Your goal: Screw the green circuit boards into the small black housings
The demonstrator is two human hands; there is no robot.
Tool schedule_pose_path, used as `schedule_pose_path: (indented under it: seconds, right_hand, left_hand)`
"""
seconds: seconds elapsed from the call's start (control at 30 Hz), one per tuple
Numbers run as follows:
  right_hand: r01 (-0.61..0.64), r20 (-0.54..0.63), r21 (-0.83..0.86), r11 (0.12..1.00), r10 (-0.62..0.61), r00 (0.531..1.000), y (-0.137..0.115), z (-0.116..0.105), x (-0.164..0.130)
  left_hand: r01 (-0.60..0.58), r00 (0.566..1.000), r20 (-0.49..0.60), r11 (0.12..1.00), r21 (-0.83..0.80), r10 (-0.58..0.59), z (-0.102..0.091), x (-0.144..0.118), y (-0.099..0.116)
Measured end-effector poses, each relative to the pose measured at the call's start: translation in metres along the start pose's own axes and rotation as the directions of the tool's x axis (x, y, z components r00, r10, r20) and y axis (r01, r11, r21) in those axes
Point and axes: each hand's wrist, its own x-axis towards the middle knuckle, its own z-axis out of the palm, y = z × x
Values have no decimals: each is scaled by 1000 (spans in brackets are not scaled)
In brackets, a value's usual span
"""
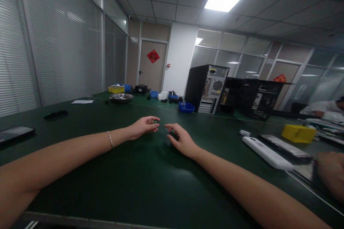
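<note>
Small green part point(155, 121) sits pinched in my left hand point(142, 126) fingertips above the bench point(134, 186); light, rigid, easily dropped (grip its sides). My right hand point(180, 139) curls around a dark piece point(174, 135).

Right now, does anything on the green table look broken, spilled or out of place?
Nothing looks spilled or broken. The left hand pinches a small green part and the right hand rests on a small dark object. One thing stands out: the computer tower stands on the table with its rear panel facing the camera.
</note>
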Motion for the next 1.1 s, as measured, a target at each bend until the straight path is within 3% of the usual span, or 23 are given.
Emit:
schedule_pose_path:
  seconds: [0.23, 0.53, 0.8, 1.1]
  right_hand:
    - [23, 7, 1, 1000, -23, 1000, 1, 2, 1]
    - [31, 37, 11, 999, -31, 999, 2, 2, 0]
    - [46, 57, 51, 998, -49, 997, 1, -2, 0]
    - [67, 57, 91, 994, -72, 996, -2, -4, -1]
  left_hand:
    - [-125, 989, 96, 975, 181, 109, 10, -6, -3]
    - [-252, 968, 90, 885, 392, 235, 11, -9, 0]
    - [-269, 962, 84, 841, 470, 261, 13, -12, 6]
    - [-239, 971, 83, 870, 432, 225, 14, -14, 11]
